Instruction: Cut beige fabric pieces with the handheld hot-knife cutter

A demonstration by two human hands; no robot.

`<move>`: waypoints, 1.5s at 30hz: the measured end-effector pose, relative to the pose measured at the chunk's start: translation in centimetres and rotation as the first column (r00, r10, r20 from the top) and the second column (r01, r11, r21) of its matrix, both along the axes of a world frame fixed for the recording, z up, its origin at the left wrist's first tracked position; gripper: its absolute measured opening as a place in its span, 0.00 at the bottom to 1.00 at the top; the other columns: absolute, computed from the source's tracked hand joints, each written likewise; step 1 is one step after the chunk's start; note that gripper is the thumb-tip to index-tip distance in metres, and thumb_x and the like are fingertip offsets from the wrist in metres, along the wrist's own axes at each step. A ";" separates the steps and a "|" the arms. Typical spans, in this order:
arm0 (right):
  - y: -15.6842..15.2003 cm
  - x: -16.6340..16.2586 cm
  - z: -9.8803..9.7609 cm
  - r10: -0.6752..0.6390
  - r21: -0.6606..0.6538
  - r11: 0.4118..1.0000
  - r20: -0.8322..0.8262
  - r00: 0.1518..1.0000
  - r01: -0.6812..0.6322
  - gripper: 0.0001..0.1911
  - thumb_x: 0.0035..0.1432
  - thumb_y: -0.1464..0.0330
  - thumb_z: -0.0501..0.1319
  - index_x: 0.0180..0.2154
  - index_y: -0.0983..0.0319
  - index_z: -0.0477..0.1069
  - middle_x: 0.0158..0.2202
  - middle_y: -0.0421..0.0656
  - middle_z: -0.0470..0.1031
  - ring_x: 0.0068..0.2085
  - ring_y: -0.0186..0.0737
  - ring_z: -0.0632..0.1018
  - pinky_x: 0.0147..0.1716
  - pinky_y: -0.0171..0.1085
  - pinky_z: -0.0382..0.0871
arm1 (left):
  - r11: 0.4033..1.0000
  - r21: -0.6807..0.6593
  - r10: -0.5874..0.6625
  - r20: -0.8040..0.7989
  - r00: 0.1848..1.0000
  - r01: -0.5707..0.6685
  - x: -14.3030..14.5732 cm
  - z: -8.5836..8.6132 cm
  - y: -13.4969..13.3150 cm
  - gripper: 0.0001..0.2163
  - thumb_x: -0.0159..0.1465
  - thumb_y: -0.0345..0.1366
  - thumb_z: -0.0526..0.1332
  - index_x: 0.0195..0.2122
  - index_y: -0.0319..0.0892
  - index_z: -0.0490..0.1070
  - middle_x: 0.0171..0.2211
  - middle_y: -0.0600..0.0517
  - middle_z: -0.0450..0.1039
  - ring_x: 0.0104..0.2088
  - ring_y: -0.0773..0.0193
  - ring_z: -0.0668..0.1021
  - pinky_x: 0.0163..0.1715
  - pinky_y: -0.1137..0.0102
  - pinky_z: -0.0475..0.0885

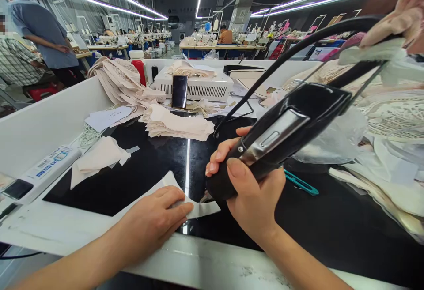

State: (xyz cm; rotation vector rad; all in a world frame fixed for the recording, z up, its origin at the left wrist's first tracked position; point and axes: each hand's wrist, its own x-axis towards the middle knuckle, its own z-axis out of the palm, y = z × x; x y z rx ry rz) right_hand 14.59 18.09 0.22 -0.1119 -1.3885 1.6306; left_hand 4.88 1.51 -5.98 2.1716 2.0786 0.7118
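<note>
My right hand [253, 193] is wrapped round a black corded handheld electric cutter [278, 133] with a silver panel on its side. The cutter tilts down to the left, its lower end by the edge of a white curved fabric piece [207, 209]. My left hand [159, 219] presses that piece onto the glossy black tabletop [132, 184], its fingers closed together over it. From the cutter, a black cord [281, 56] arches up to the right and back down to the table. Where the blade meets the fabric is mostly hidden.
A stack of pale fabric pieces [177, 122] lies ahead, with a phone [179, 91] propped behind it against a white vented box [205, 82]. To the right are a teal clip-like tool [301, 182] and lace fabric [394, 104]. A blurred hand-like shape [397, 25] shows upper right.
</note>
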 end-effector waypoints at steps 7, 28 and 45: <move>-0.5 0.2 0.1 0.066 0.014 0.998 -0.001 0.998 -0.066 0.20 0.54 0.63 0.73 0.43 0.55 0.65 0.28 0.33 0.74 0.24 0.33 0.75 0.22 0.36 0.74 | 1.000 -0.021 0.012 0.001 1.000 -0.012 0.2 0.2 0.2 0.12 0.77 0.30 0.50 0.56 0.42 0.69 0.47 0.45 0.70 0.44 0.57 0.75 0.45 0.62 0.77; -0.6 0.0 0.0 0.057 0.007 0.998 0.014 0.998 -0.057 0.18 0.56 0.62 0.72 0.41 0.55 0.65 0.28 0.33 0.75 0.23 0.33 0.75 0.21 0.35 0.73 | 0.999 -0.041 -0.025 -0.081 0.996 0.022 0.4 0.3 0.1 0.13 0.73 0.25 0.52 0.56 0.40 0.68 0.43 0.45 0.69 0.43 0.54 0.74 0.44 0.60 0.78; -0.8 -1.4 -0.1 0.049 -0.001 0.999 -0.012 0.999 -0.049 0.15 0.55 0.67 0.69 0.41 0.56 0.65 0.28 0.32 0.75 0.23 0.32 0.75 0.23 0.34 0.73 | 0.998 -0.061 -0.028 -0.092 0.995 0.023 0.3 0.0 0.2 0.13 0.72 0.24 0.53 0.55 0.40 0.68 0.44 0.44 0.69 0.45 0.54 0.74 0.47 0.59 0.79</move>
